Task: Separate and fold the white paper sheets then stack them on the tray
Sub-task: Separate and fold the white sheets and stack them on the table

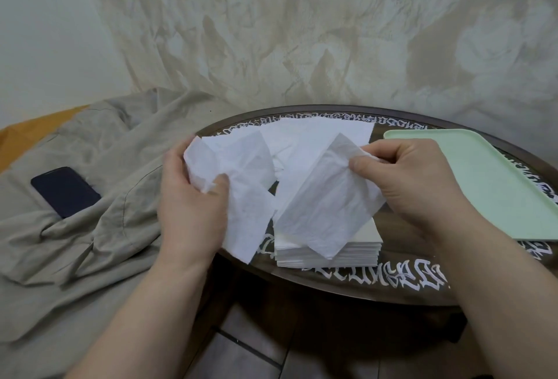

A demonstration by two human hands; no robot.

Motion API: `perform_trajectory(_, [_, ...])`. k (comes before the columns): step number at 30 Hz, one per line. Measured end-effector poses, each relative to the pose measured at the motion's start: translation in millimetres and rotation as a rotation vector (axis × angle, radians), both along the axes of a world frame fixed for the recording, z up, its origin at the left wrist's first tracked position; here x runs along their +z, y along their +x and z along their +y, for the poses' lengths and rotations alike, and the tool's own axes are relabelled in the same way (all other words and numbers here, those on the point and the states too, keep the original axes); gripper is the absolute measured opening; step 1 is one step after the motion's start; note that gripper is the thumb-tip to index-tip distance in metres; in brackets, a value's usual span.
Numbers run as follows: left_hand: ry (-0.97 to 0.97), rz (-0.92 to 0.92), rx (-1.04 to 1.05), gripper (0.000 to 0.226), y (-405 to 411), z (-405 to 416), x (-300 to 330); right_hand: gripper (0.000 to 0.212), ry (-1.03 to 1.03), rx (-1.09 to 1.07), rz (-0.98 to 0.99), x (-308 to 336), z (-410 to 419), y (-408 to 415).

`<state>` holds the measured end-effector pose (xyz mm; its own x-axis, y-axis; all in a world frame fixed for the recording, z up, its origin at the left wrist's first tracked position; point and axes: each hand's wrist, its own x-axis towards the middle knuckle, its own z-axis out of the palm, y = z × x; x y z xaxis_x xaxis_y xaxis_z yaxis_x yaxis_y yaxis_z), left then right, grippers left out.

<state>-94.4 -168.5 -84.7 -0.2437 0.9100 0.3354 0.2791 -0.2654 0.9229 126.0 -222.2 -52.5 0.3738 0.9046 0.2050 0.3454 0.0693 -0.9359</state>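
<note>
Since the tray [489, 185] holds nothing yet, the job looks barely begun: no folded sheet has reached it. It is a pale green, smooth, round-cornered rectangle on the right of the dark oval table [392, 285], whose rim carries white lettering. Between tray and hands sits a thick, square-edged stack [329, 255] of white sheets, with loose sheets [314, 134] spread behind. Both plies are thin, soft, crinkled tissue. Left hand [193, 203] pinches one ply [238, 173]; right hand [410, 179] pinches another ply [326, 212], apart over the stack. Separating seems underway; folding and stacking remain.
</note>
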Motion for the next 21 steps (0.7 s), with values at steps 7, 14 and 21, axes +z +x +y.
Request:
perform_trajectory(7, [0.107, 0.208, -0.216, 0.055, 16.9, -12.5, -0.4, 0.015, -0.015, 0.185, -0.261, -0.9, -2.8, -27.2])
perform_trajectory(14, [-0.216, -0.134, -0.423, 0.035, 18.0, -13.2, 3.1, 0.015, -0.071, 0.554, -0.198, 4.1, -9.8, -35.3])
perform_trajectory(21, [-0.250, -0.255, -0.456, 0.030, 18.0, -11.8, 10.7, 0.026, -0.096, 0.665, -0.198, 9.5, -13.6, -42.4])
